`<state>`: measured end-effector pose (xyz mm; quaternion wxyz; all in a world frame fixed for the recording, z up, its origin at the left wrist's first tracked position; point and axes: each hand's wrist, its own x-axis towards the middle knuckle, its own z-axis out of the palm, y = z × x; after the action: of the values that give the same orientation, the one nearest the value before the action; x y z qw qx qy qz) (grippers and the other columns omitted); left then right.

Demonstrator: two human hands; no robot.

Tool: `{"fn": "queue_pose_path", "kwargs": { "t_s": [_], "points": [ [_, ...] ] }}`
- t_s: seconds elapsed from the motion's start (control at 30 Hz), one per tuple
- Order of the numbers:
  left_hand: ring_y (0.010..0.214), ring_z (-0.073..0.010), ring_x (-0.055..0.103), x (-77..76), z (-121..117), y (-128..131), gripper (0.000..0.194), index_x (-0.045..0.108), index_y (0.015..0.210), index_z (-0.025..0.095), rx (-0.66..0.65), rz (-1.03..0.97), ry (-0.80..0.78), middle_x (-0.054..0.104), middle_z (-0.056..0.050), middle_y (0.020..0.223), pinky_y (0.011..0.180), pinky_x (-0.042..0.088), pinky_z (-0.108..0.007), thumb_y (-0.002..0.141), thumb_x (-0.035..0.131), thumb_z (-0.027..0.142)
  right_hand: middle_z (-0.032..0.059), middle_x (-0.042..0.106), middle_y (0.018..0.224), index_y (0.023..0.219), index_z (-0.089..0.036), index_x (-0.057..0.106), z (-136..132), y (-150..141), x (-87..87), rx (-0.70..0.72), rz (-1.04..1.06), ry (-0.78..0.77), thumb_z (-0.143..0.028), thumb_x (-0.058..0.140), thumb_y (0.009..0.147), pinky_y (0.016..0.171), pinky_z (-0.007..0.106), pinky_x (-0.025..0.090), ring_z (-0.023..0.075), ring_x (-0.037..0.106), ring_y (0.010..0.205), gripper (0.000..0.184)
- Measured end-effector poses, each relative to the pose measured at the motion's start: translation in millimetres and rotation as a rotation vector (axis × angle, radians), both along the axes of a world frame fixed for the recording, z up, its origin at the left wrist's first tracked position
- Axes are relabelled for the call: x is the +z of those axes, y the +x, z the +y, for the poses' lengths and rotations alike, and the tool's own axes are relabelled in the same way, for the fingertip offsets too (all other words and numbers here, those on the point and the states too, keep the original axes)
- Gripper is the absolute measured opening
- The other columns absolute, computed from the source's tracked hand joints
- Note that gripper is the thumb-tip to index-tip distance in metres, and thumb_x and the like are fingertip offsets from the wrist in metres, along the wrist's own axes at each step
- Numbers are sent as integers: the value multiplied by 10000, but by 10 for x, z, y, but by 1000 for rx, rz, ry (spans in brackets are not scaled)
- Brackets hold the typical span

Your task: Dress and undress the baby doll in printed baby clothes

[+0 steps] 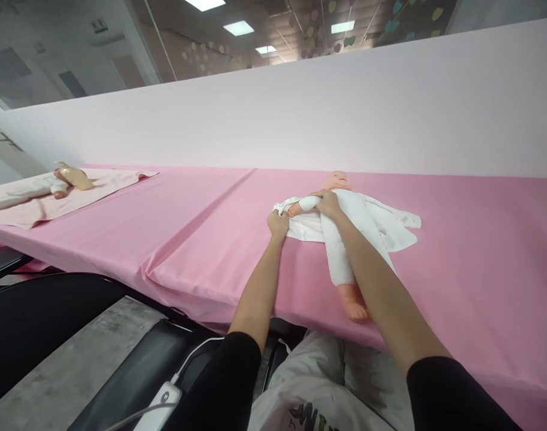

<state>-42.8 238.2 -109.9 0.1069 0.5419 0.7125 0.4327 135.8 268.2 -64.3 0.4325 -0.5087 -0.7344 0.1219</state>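
Note:
A baby doll (340,179) in a white romper (376,224) lies on its back on the pink sheet (201,227), head toward the wall, one bare foot (353,304) near the table's front edge. My left hand (277,223) is closed on the edge of the white garment at the doll's left side. My right hand (328,203) is wrapped round the doll's sleeved arm, whose small hand (294,209) sticks out of the cuff.
A second doll (71,177) lies on a paler pink cloth (40,206) at the far left. A white wall (300,114) runs behind the table. Black chairs (44,317) and a white cabled device (159,404) sit below the front edge.

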Motion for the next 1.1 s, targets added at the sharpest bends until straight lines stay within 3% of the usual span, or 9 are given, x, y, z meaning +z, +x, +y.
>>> {"fn": "queue_pose_path", "kwargs": {
  "t_s": [0.23,0.47,0.6,0.7,0.77,0.83,0.93,0.97,1.1],
  "points": [
    [815,-219,632,14,-30,-4,222,650,750,158,-70,172,-68,689,-116,825,671,401,-271,813,449,228,42,705,1015,989,-158,715,36,46,-2,40,171,-58,-26,575,572,893,309,468,207,631,978,459],
    [941,-238,610,0,-102,65,235,654,918,201,-170,348,-28,658,-112,1007,750,435,-301,837,460,306,43,681,1084,1025,-183,696,-67,-129,29,60,49,-120,-105,681,586,961,341,424,207,598,1033,446],
    [1075,-296,547,13,-152,124,331,598,1089,151,-128,419,-11,619,-171,1097,870,417,-382,807,495,289,75,665,1108,1011,-163,687,-87,-77,55,300,329,-319,-233,661,694,966,334,423,191,585,1060,326],
    [1122,-320,511,40,-186,158,336,597,1076,137,-104,394,19,592,-185,1142,914,400,-416,785,509,283,80,659,1105,945,-163,671,-76,89,146,378,616,-340,-237,638,714,931,324,452,175,591,1039,245],
    [1142,-314,498,51,-193,167,363,577,1103,128,-87,325,69,572,-181,1175,936,394,-407,779,506,275,73,656,1090,917,-169,650,-62,270,222,303,780,-277,-245,591,745,892,305,477,156,599,1008,197],
    [1150,-292,497,50,-183,166,398,538,1152,115,-93,235,125,565,-171,1188,952,390,-386,785,487,261,64,668,1011,875,-164,641,-60,522,258,121,848,-202,-261,556,764,855,284,492,148,609,959,170],
    [1121,-257,523,22,-144,153,370,517,1141,129,-122,107,176,592,-136,1150,933,408,-356,796,460,247,46,667,811,730,-139,650,-119,993,158,-246,690,-177,-233,618,684,799,285,489,167,609,838,110],
    [1099,-244,538,9,-130,148,340,521,1116,145,-124,70,186,603,-120,1128,915,418,-344,801,452,249,43,662,774,704,-136,657,-158,1147,85,-302,578,-220,-229,643,652,789,296,484,175,602,813,107],
    [998,-202,587,-26,-97,142,242,520,1034,196,-144,-27,218,633,-67,1036,848,444,-303,830,405,254,61,687,864,802,-146,693,-360,1541,-254,-258,419,-366,-307,618,694,801,321,465,186,599,820,208]
  ]
}}
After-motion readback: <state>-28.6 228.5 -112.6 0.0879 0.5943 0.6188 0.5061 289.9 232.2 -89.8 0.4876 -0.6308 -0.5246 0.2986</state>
